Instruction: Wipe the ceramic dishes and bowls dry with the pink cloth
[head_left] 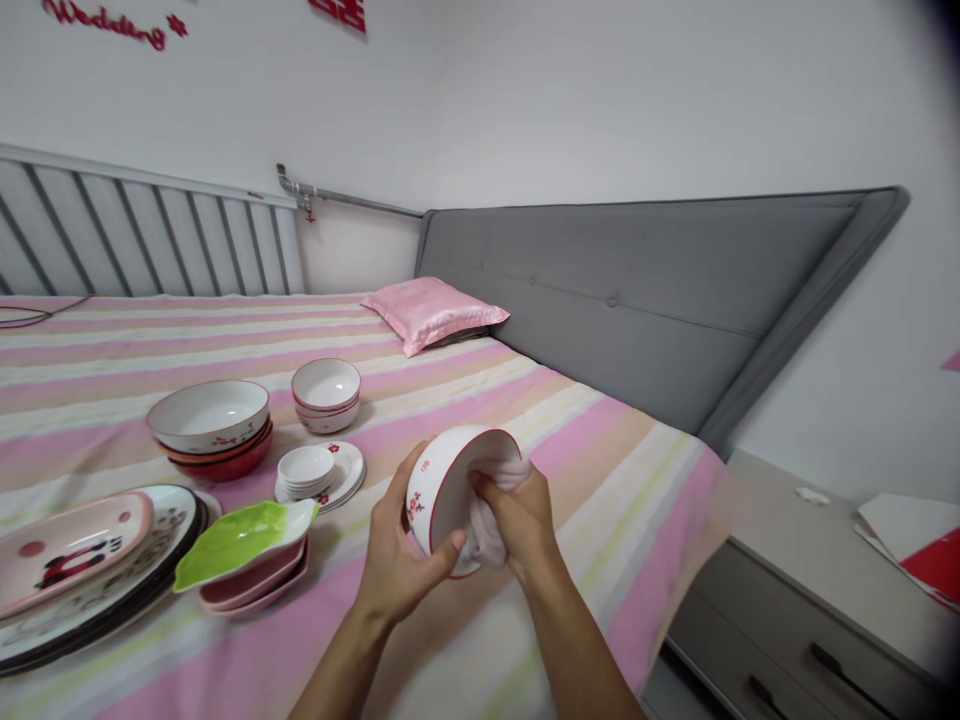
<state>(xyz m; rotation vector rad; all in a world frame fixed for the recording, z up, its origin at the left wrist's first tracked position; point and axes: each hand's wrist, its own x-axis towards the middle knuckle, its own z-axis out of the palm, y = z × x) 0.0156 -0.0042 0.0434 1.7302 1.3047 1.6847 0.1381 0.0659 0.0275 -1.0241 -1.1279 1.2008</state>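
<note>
A white bowl [442, 480] with a red rim and red blossom print is tilted on its side above the bed, its mouth turned to the right. My left hand [401, 555] grips it from the left, thumb on the rim and fingers behind the wall. My right hand [521, 515] is closed on a pale pinkish cloth [486, 535], pressed inside the bowl and bunched over its rim. Some of the right fingers are hidden by the cloth.
On the striped bed stand stacked bowls [326, 385], larger bowls [210, 410], small dishes [306, 465], a green leaf-shaped dish [244, 540] and oval plates [135, 560]. A pink pillow [435, 310] lies by the grey headboard [600, 290]. A nightstand [810, 560] is at right.
</note>
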